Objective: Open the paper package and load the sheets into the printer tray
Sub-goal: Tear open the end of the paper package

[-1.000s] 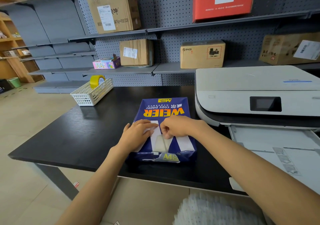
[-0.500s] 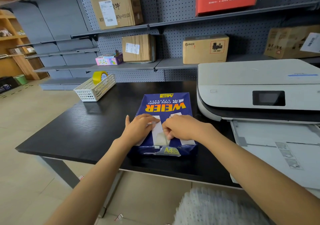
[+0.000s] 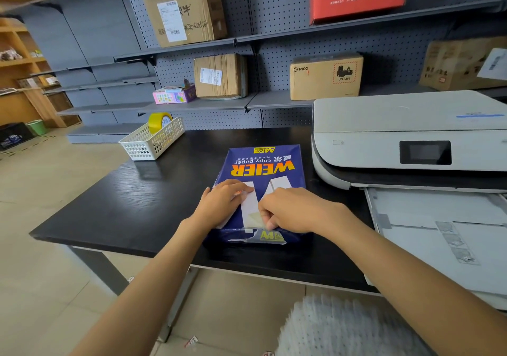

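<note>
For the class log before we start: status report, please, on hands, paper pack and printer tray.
Left hand flat on the copy paper pack. Right hand fingers pinching wrapper flap at near end. Pack unopened. Printer tray out.

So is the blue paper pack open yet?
Barely: the paper package is still wrapped, torn only at its near end, where the right hand picks.

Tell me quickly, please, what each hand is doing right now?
Left hand: open, pressed flat on the paper package.
Right hand: closed, fingers pinching the wrapper at the package's near edge.
</note>
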The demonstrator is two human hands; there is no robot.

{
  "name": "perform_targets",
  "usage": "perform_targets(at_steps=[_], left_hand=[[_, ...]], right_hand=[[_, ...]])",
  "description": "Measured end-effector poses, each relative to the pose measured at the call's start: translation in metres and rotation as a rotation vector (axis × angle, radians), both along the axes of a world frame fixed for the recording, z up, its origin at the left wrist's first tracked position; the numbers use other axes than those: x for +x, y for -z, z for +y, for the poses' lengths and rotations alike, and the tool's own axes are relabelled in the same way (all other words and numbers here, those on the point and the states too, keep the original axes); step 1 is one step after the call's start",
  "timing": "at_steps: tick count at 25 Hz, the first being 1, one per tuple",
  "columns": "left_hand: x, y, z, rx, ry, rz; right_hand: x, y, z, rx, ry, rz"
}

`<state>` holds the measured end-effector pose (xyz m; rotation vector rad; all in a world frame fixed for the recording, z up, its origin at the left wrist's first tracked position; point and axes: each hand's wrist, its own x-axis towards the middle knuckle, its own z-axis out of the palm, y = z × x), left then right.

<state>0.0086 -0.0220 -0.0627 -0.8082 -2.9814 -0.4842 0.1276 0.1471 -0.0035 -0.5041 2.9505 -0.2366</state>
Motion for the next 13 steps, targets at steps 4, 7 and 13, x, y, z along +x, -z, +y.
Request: perform_targets(at_steps=[4,7,13], left_hand=[[-0.002,0.003,0.000,0.029,0.010,-0.002],[-0.002,0.003,0.000,0.017,0.006,-0.002],[0.000,0.003,-0.001,-0.010,0.008,0.057]], right_hand=[[0.004,0.000,0.000,-0.020,-0.013,-0.030],[0.007,-0.001,-0.001,-0.026,-0.029,-0.043],[0.017,-0.004,0.000,-0.027,-0.028,-0.028]])
